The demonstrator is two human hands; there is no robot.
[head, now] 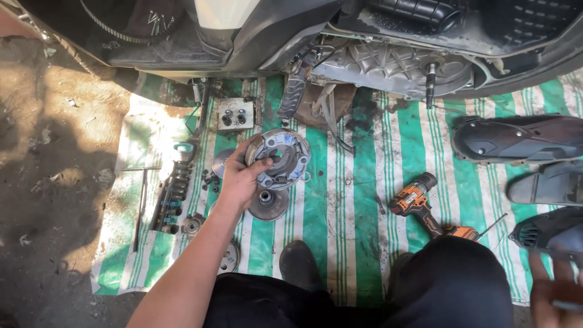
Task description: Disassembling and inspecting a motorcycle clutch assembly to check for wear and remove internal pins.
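Note:
My left hand (240, 179) grips a round metal clutch assembly (282, 159) by its left rim and holds it tilted above the mat. Just below it a smaller round pulley part (269, 205) lies on the green and white striped mat (358, 243). My right hand (554, 293) is at the bottom right corner, blurred, near a black plastic cover (546, 234). Whether it holds anything cannot be made out.
A scooter's open engine case (388, 64) with a bare shaft (430, 82) spans the top. An orange cordless drill (419, 205) lies right of centre. A rail of sockets (172, 195), a T-handle wrench (143, 200) and small round parts lie left. Two more black covers (516, 138) sit at right.

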